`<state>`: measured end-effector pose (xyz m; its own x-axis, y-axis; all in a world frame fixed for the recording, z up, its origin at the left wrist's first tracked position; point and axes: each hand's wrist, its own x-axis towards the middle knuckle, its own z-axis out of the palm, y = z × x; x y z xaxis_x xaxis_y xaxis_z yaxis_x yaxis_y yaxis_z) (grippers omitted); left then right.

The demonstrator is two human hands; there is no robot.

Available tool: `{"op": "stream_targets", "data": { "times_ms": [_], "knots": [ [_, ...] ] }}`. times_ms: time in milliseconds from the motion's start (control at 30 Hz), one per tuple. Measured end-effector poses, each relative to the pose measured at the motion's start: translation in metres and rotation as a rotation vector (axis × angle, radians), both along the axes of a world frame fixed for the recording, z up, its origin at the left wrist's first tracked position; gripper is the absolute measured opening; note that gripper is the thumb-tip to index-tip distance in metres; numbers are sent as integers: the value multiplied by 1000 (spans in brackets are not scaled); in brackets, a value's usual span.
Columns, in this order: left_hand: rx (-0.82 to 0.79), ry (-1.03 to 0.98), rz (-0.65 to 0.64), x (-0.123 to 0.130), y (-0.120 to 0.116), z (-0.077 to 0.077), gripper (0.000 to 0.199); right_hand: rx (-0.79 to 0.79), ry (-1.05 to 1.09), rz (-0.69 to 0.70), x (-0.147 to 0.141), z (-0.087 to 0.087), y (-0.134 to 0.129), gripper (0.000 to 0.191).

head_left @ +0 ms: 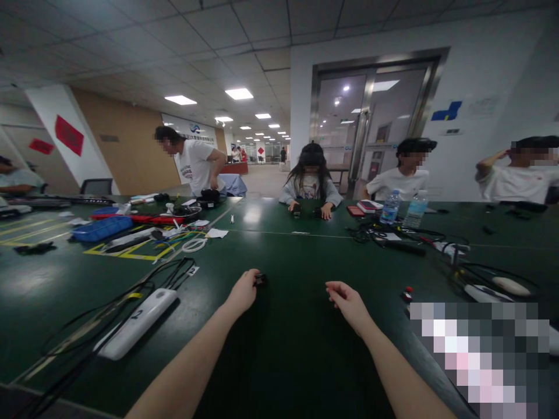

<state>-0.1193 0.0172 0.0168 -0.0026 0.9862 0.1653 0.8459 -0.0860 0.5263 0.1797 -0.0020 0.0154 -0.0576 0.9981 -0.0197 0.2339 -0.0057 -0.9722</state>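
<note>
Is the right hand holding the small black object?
No, the left hand holds the small black object, away from the right hand.

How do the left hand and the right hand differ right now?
The left hand holds a small black object; the right hand shows nothing in its loosely curled fingers. The left hand angles forward and rightward, while the right hand angles forward and leftward. Both are bare and reach over the green table.
</note>
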Motion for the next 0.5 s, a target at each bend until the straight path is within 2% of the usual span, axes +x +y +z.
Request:
{"op": "stream_targets", "data": {
  "times_ms": [133,233,333,500],
  "knots": [
    [-97,-127,-213,63,-7,2,51,14,6,2,1,0,0,23],
    [-131,-186,-315,95,-18,2,53,32,12,5,-1,2,-2,23],
    [-118,-216,-359,107,-27,-1,51,47,19,8,-2,3,-2,23],
    [-130,-282,-402,98,-34,-5,49,53,18,14,-3,0,-2,26]
  ]
}}
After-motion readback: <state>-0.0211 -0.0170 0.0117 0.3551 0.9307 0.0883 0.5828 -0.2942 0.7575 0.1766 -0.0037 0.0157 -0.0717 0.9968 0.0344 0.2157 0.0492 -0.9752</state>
